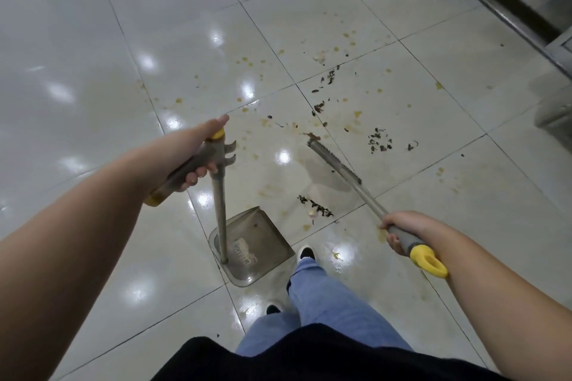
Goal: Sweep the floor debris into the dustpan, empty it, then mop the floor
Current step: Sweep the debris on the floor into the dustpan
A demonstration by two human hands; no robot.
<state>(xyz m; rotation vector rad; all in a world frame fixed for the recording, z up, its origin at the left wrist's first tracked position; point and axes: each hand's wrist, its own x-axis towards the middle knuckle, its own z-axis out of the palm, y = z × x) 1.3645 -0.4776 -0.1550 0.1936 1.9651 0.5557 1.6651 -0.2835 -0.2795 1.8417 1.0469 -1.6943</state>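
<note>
While the left hand (198, 150) wraps its fingers round the grey grip of the dustpan handle (218, 195), the dustpan (257, 252) sits flat on the tiled floor (93, 56), mouth facing the mess, just beside the forward shoe (306, 252)! Over on the other side, the right hand (402, 230) clenches the grey grip of the broom (349, 175), yellow end cap poking out behind the fist. Broom head is down on the tiles, bristles touching the floor beyond the pan. A small pile of dark debris (317, 210) lies between broom head and dustpan lip. More dark scraps (379, 141) and yellowish spatters (357, 114) are strewn farther out across the tiles.
</note>
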